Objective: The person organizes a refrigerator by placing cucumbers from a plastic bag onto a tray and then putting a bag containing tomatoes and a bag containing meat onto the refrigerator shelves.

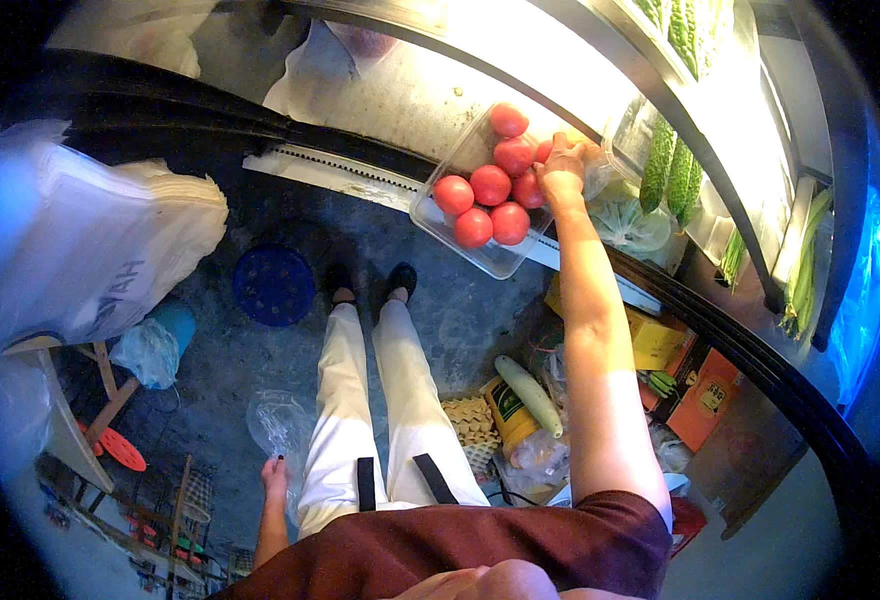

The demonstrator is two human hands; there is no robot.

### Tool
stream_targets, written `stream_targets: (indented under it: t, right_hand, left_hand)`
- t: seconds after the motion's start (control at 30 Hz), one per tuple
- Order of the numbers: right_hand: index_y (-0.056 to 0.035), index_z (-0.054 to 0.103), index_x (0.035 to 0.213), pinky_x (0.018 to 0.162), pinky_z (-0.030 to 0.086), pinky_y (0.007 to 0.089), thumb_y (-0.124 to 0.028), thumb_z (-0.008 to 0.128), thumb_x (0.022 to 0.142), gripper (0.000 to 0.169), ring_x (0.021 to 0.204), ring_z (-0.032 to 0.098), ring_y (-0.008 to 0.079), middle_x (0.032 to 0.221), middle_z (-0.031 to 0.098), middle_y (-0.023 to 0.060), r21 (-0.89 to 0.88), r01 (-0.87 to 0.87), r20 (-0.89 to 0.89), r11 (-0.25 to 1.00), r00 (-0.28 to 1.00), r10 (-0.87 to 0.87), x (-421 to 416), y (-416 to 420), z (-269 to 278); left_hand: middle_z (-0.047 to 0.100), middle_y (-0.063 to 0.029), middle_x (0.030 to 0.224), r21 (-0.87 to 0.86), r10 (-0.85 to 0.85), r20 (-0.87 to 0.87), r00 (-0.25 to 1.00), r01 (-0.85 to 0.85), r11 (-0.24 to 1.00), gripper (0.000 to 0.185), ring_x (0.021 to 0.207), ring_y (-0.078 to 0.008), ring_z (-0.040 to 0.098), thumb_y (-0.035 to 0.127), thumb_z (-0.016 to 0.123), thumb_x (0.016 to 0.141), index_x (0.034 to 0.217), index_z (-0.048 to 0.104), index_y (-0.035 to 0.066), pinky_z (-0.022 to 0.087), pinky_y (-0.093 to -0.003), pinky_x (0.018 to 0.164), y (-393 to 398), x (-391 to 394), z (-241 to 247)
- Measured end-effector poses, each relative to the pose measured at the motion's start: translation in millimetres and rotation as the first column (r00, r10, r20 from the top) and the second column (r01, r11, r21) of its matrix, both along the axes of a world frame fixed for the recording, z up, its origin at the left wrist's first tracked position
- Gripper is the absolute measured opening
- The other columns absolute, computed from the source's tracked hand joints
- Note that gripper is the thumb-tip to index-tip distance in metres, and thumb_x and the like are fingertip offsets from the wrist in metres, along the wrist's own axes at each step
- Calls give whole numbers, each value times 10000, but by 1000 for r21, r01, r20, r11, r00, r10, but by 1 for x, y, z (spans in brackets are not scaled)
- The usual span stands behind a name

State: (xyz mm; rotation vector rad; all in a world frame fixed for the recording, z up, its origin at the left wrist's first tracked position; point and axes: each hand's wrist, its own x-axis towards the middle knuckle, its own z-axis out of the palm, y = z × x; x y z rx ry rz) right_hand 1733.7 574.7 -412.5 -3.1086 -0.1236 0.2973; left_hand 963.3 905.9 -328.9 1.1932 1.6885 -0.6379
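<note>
My left hand (pixel 275 474) hangs low beside my white trousers, shut on a thin clear plastic bag (pixel 278 420). My right hand (pixel 564 166) reaches forward over the right edge of a clear plastic tray (pixel 505 264). Several red tomatoes (pixel 490 184) lie loose in that tray, which rests on the front ledge of a lit display shelf. One tomato (pixel 544 151) sits right against my right fingers and is partly hidden by them. Glare and the back of the hand hide whether the fingers grip it. Just beyond the hand, clear plastic wrapping (pixel 597 171) shows.
Right of the tray are bitter melons (pixel 658 166) and a bagged green vegetable (pixel 631 225). Below the shelf stand cardboard boxes (pixel 702 397), a pale green gourd (pixel 530 394) and egg trays (pixel 471 424). A blue plastic stool (pixel 273 285) and a stack of bags (pixel 109 240) are at left.
</note>
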Motion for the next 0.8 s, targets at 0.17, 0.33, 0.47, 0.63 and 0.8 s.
stream_targets:
  t: [0.17, 0.33, 0.47, 0.63, 0.8]
  right_hand:
    - [-51, 417, 1161, 896, 421, 452, -254, 761, 695, 614, 1066, 515, 398, 1142, 501, 252, 600, 228, 10, 767, 956, -292, -17, -7, 12]
    - [2, 499, 1053, 883, 430, 438, -254, 697, 752, 442, 996, 545, 415, 1093, 565, 257, 315, 251, -26, 915, 966, -256, -37, -15, 15]
    - [44, 493, 1020, 888, 391, 408, -181, 642, 812, 340, 991, 495, 366, 1045, 514, 232, 499, 72, 295, 864, 923, -248, -82, 2, 29]
    - [44, 423, 1022, 819, 391, 351, -216, 763, 716, 527, 888, 434, 226, 980, 420, 112, 577, 743, -252, 339, 557, -791, -235, 14, 27]
    - [82, 442, 1160, 911, 465, 491, -164, 659, 823, 470, 1069, 527, 363, 1185, 482, 243, 418, 618, -908, -665, 258, -331, -236, 48, 4]
  left_hand:
    - [570, 4, 684, 9, 28, 17, 999, -28, 1000, 177, 560, -89, 501, 236, 572, 899, 878, 586, 61, 395, -260, 489, -2, -10, -3]
    - [567, 7, 681, 48, -64, 5, 998, 63, 997, 172, 563, -86, 487, 223, 585, 891, 860, 586, 53, 396, -260, 497, 1, -8, -3]
    - [548, 17, 671, 75, -54, -12, 998, 55, 996, 174, 565, -82, 469, 224, 589, 889, 846, 587, 55, 387, -257, 505, -1, -14, -3]
    - [534, 23, 682, 8, -47, 4, 999, 47, 999, 173, 588, -74, 460, 224, 584, 891, 854, 588, 55, 386, -253, 522, -1, -1, 0]
    - [533, 31, 692, -33, -6, -2, 1000, 6, 999, 155, 593, -71, 458, 215, 572, 897, 873, 590, 63, 382, -252, 525, 9, -8, -4]
